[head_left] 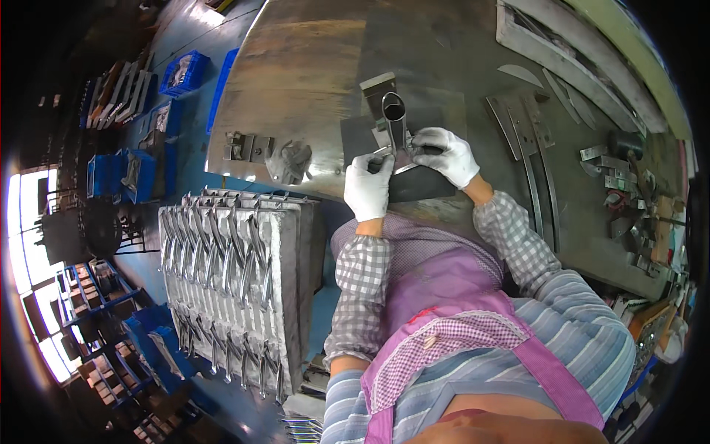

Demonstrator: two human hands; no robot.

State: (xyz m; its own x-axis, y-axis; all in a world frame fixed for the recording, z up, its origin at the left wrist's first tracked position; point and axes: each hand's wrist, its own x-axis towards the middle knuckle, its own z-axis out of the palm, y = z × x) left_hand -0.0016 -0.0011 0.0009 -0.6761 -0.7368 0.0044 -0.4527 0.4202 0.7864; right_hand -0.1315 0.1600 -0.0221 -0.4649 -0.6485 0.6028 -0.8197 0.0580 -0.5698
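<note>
Metal tube (397,133), glossy, round-mouthed; left hand (367,186), right hand (448,157) pinching lower end.

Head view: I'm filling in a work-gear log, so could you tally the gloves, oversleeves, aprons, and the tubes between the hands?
White fabric gloves, on the left hand and right hand: 2
Grey-and-white checked fabric oversleeves: 2
Purple fabric apron with checked trim: 1
Shiny metal tube with a round open end: 1
Total: 6
</note>
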